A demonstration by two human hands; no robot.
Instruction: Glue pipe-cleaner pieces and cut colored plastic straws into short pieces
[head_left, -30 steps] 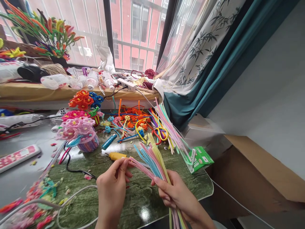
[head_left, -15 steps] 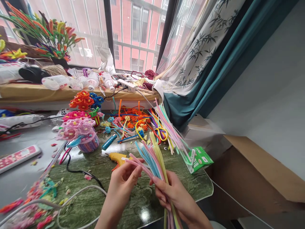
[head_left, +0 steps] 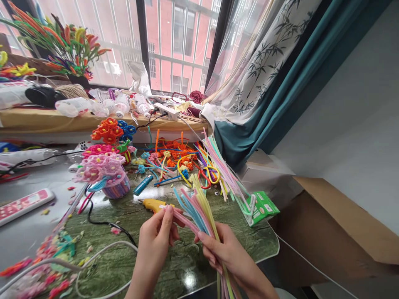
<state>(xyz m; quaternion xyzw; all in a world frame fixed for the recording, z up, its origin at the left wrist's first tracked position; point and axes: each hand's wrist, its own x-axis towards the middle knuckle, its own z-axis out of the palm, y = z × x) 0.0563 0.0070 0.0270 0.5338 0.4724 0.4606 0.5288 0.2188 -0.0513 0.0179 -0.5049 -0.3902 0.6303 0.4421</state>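
Note:
A bundle of pastel pipe cleaners (head_left: 204, 207), in yellow, pink and blue, is gripped by my right hand (head_left: 222, 249). Its lower ends hang below my fist. My left hand (head_left: 160, 232) pinches the tips of pink pipe cleaners (head_left: 183, 219) that lean out leftward from the bundle; how many is hard to make out. Just behind my left fingers lies a yellow hot glue gun (head_left: 152, 204), partly covered by them. A blue lighter (head_left: 143, 185) rests farther back on the green marbled table (head_left: 118, 249).
At the back, loose pipe cleaners and small flowers (head_left: 170, 160) lie in a pile, with scissors (head_left: 212, 174) beside it. A pot of pipe-cleaner flowers (head_left: 115, 185) stands left. Right are a green packet (head_left: 263, 207) and a cardboard box (head_left: 346, 216). A pale cable (head_left: 102, 251) loops in front.
My left hand has shifted slightly left and its fingers have closed on the pink tips, which now slant away from the bundle. My right hand keeps its grip almost in place.

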